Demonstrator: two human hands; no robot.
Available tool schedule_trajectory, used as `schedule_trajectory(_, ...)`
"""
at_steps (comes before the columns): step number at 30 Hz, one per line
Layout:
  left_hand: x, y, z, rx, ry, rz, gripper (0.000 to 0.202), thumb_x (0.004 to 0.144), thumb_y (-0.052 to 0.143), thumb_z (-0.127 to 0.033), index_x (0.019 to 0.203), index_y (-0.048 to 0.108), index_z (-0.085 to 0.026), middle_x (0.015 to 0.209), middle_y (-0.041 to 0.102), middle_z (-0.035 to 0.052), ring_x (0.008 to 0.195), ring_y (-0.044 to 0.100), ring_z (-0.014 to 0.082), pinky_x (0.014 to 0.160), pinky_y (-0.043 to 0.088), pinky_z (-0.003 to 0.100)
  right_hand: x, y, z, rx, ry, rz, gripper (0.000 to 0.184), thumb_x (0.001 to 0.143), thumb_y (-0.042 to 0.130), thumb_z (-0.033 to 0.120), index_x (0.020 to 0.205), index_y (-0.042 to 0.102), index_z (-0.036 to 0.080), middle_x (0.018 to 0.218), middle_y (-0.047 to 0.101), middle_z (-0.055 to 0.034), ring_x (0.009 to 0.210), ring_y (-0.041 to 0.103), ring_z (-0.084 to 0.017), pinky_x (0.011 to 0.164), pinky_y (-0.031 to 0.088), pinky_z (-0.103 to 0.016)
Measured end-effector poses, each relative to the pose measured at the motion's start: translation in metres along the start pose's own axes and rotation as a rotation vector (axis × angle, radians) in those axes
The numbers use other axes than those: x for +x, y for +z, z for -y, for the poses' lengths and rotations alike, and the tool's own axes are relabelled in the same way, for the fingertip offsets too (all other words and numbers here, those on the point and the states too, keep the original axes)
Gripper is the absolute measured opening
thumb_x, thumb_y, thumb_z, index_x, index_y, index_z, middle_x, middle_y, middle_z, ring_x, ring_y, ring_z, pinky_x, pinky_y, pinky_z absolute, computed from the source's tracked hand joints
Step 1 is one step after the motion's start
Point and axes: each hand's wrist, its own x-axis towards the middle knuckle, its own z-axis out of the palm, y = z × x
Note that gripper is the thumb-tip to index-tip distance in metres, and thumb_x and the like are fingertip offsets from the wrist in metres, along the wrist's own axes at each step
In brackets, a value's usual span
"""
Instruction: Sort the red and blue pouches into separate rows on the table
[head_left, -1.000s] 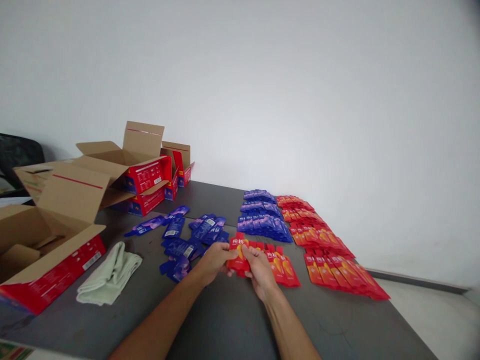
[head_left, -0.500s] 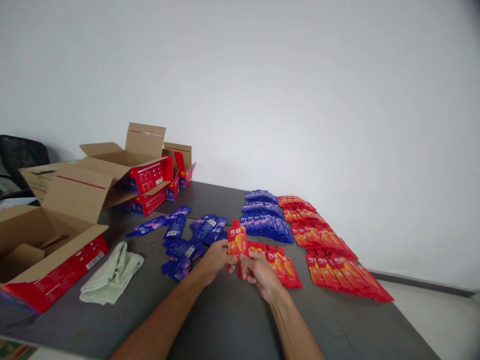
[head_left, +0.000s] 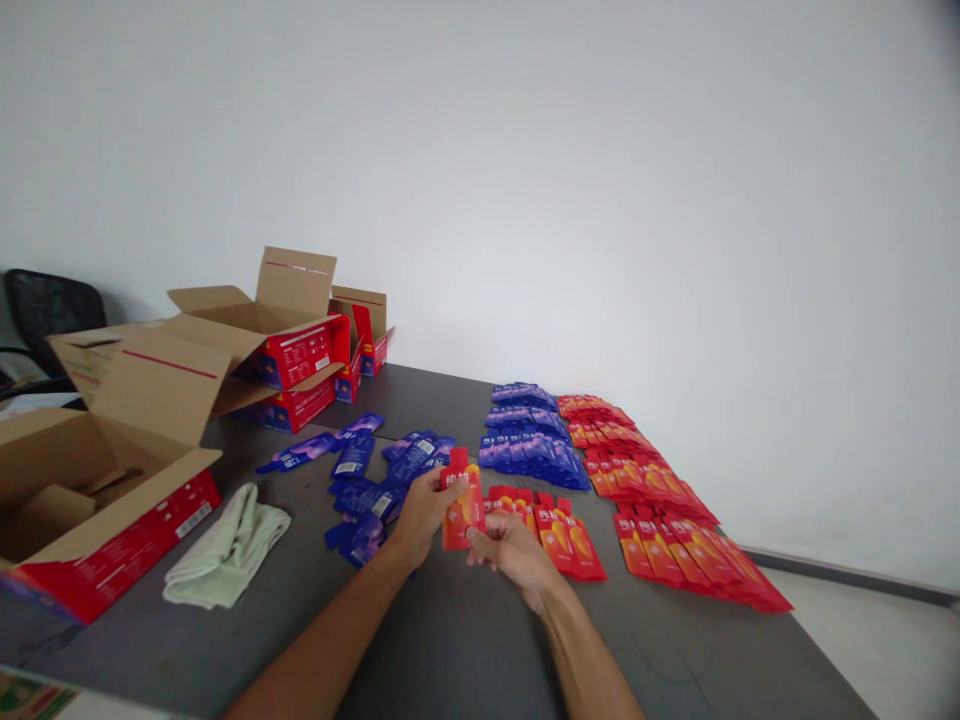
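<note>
Between my two hands is a red and orange pouch (head_left: 466,512), held nearly upright above the table with its printed front facing me. My left hand (head_left: 425,512) pinches its upper left side, the thumb lying over the print. At the lower right corner my right hand (head_left: 510,553) grips it between thumb and fingers. Just beyond my right hand, a short row of overlapping red pouches (head_left: 566,540) lies on the table. Loose blue pouches (head_left: 367,497) are scattered to the left of my left hand, some showing their barcoded backs.
Stacked rows of blue pouches (head_left: 529,450) and red pouches (head_left: 694,555) lie at the back and right of the dark table (head_left: 450,640). On the left are an open carton (head_left: 142,535), more red cartons (head_left: 300,355) and a folded pale cloth (head_left: 229,550). A chair (head_left: 56,310) stands behind.
The pouch in my hands has come down and slightly left. My left hand has shifted from its lower left edge to its upper left side; the right still holds the lower corner.
</note>
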Motion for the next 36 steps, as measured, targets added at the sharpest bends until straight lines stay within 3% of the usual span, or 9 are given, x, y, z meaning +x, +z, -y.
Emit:
schedule_trajectory(6, -0.005, 0.003, 0.006, -0.001, -0.080, 0.089, 0.027, 0.066, 0.075, -0.034, 0.079, 0.062, -0.015, 0.068, 0.063, -0.0018, 0.059, 0.059, 0.0121, 0.057, 0.047, 0.023, 0.004, 0.002, -0.001, 0.106, -0.057, -0.257, 0.042, 0.082, 0.060, 0.059, 0.079, 0.062, 0.017, 0.058, 0.053, 0.0044, 0.049, 0.042, -0.009, 0.049, 0.030, -0.021)
schedule_trajectory(9, -0.007, 0.006, 0.009, 0.015, -0.116, 0.099, 0.022, 0.069, 0.070, -0.031, 0.083, 0.061, -0.017, 0.073, 0.064, -0.0016, 0.064, 0.062, 0.0130, 0.058, 0.048, 0.022, 0.007, -0.003, -0.007, 0.110, -0.070, -0.372, 0.042, 0.081, 0.062, 0.058, 0.077, 0.061, 0.017, 0.056, 0.050, 0.0049, 0.049, 0.039, -0.009, 0.048, 0.027, -0.021)
schedule_trajectory(13, -0.006, 0.009, 0.019, 0.079, -0.219, 0.164, 0.026, 0.064, 0.067, -0.021, 0.088, 0.059, -0.016, 0.078, 0.066, 0.0019, 0.065, 0.064, 0.0162, 0.053, 0.048, 0.024, 0.007, -0.018, -0.012, 0.073, -0.067, -0.472, 0.040, 0.080, 0.061, 0.057, 0.076, 0.062, 0.017, 0.055, 0.050, 0.0053, 0.048, 0.038, -0.009, 0.047, 0.025, -0.021)
schedule_trajectory(17, -0.002, 0.016, 0.034, 0.117, -0.165, 0.140, 0.036, 0.063, 0.069, -0.021, 0.097, 0.056, -0.015, 0.074, 0.066, 0.0016, 0.062, 0.064, 0.0155, 0.053, 0.048, 0.024, 0.004, -0.041, -0.010, -0.039, -0.062, -0.545, 0.040, 0.084, 0.051, 0.056, 0.086, 0.065, 0.018, 0.061, 0.059, 0.0025, 0.050, 0.047, -0.012, 0.048, 0.033, -0.023)
schedule_trajectory(20, 0.003, 0.026, 0.043, 0.192, -0.113, 0.055, 0.043, 0.065, 0.069, -0.021, 0.104, 0.052, -0.016, 0.072, 0.066, 0.0001, 0.062, 0.064, 0.0155, 0.055, 0.047, 0.023, -0.003, -0.063, -0.009, -0.269, -0.085, -0.688, 0.034, 0.086, 0.046, 0.042, 0.096, 0.066, 0.018, 0.081, 0.070, -0.0033, 0.070, 0.062, -0.018, 0.066, 0.046, -0.027)
schedule_trajectory(22, 0.007, 0.035, 0.047, 0.261, -0.095, 0.034, 0.043, 0.065, 0.070, -0.020, 0.104, 0.052, -0.017, 0.071, 0.066, -0.0005, 0.062, 0.064, 0.0154, 0.055, 0.047, 0.023, -0.011, -0.077, -0.011, -0.481, -0.084, -0.733, 0.031, 0.085, 0.041, 0.031, 0.094, 0.068, 0.018, 0.093, 0.071, -0.0062, 0.087, 0.064, -0.020, 0.081, 0.047, -0.029)
schedule_trajectory(29, 0.011, 0.065, 0.060, 0.564, 0.007, 0.110, 0.028, 0.064, 0.067, -0.018, 0.092, 0.066, -0.012, 0.073, 0.069, 0.0049, 0.064, 0.064, 0.0171, 0.060, 0.047, 0.026, -0.044, -0.090, -0.032, -1.020, 0.022, -0.660, 0.039, 0.088, 0.036, 0.020, 0.109, 0.068, 0.017, 0.118, 0.065, -0.0097, 0.115, 0.055, -0.022, 0.098, 0.039, -0.032)
schedule_trajectory(33, 0.005, 0.076, 0.068, 0.647, 0.081, 0.174, 0.023, 0.068, 0.062, -0.017, 0.088, 0.071, -0.012, 0.083, 0.073, 0.0087, 0.076, 0.067, 0.0197, 0.071, 0.050, 0.028, -0.052, -0.081, -0.049, -1.145, 0.081, -0.595, 0.041, 0.093, 0.035, 0.025, 0.124, 0.061, 0.026, 0.140, 0.051, -0.0048, 0.136, 0.034, -0.025, 0.109, 0.025, -0.046)
schedule_trajectory(36, 0.002, 0.078, 0.071, 0.674, 0.076, 0.181, 0.023, 0.070, 0.060, -0.017, 0.089, 0.073, -0.013, 0.088, 0.075, 0.0091, 0.082, 0.068, 0.0197, 0.076, 0.051, 0.028, -0.052, -0.075, -0.056, -1.149, 0.171, -0.506, 0.045, 0.094, 0.033, 0.025, 0.134, 0.053, 0.026, 0.149, 0.040, -0.0037, 0.141, 0.026, -0.026, 0.111, 0.022, -0.048)
